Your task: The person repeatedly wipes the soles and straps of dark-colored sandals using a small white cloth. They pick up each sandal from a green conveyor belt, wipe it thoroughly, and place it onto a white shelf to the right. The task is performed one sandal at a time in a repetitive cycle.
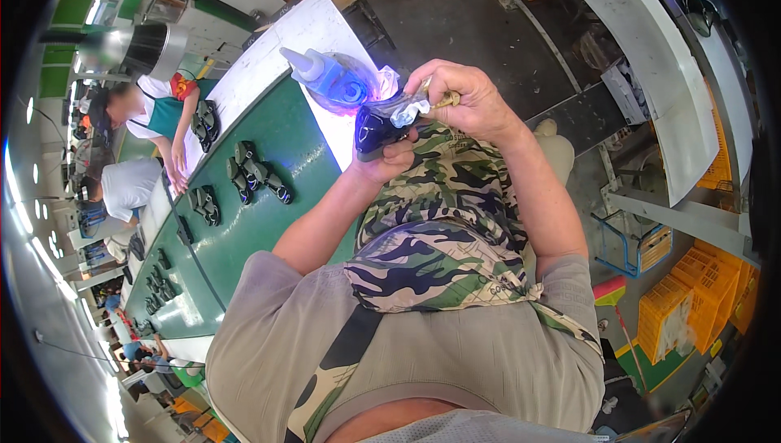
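Close in front of my apron, my left hand [386,162] is wrapped round a glossy black shoe [373,129] from below. Crumpled whitish paper [409,113] shows at the shoe's opening. My right hand [472,100] is closed above that opening, its fingers pinching a small yellowish-brown piece [447,100] whose kind I cannot make out. Just beyond the shoe, on the white table, a bottle with a pointed nozzle [303,61] lies by a round blue-lit container [346,91]. A crumpled white scrap [387,81] is beside them.
A green conveyor belt [268,146] runs along my left, carrying several dark shoes [256,173]. Across it a person in a green apron [167,109] handles shoes. Orange crates [691,296] and a broom [612,290] stand at right, below a curved white rack [659,77].
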Available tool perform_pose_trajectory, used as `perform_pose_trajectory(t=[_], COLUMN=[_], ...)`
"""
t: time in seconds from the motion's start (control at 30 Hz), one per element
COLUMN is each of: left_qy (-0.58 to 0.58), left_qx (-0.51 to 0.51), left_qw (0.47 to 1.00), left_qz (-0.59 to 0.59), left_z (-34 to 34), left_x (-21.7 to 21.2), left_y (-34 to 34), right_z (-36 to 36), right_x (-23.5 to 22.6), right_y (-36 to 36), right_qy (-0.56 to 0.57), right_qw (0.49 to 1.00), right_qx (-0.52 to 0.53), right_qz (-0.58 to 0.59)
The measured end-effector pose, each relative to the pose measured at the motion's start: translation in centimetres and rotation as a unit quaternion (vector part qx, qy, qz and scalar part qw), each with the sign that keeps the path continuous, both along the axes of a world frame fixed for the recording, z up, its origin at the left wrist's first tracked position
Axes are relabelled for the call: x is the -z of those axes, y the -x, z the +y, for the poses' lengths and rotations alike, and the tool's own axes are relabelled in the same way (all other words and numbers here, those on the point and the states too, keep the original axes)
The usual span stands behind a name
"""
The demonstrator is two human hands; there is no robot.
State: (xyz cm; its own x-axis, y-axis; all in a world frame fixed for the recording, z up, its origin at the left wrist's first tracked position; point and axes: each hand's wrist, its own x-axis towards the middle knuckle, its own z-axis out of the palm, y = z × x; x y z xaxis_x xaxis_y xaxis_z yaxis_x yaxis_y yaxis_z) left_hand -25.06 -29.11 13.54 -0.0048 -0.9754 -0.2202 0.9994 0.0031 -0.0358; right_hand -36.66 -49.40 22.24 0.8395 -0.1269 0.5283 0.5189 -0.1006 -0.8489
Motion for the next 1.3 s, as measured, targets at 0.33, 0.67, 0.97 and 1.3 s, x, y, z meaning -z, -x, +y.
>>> perform_pose_trajectory(t=[0.33,0.67,0.97,1.3], left_qy=[0.073,-0.038,0.172,0.159], left_qx=[0.083,-0.077,-0.057,-0.033], left_qw=[0.994,0.891,0.657,0.324], left_qz=[0.025,-0.446,-0.732,-0.932], left_z=[-3.6,-17.0,-41.4,-50.7], left_x=[-2.0,-14.6,-30.5,-32.8], left_y=[0.4,-0.8,12.3,28.9], right_z=[-4.0,-5.6,-4.4,-5.9], right_x=[2.1,14.3,26.3,24.5], right_y=[2.6,5.7,8.6,9.4], right_qy=[0.003,-0.470,-0.505,-0.489], right_qw=[0.991,0.804,0.758,0.766], right_qx=[0.129,0.363,0.402,0.403], right_qz=[-0.040,0.020,0.091,0.103])
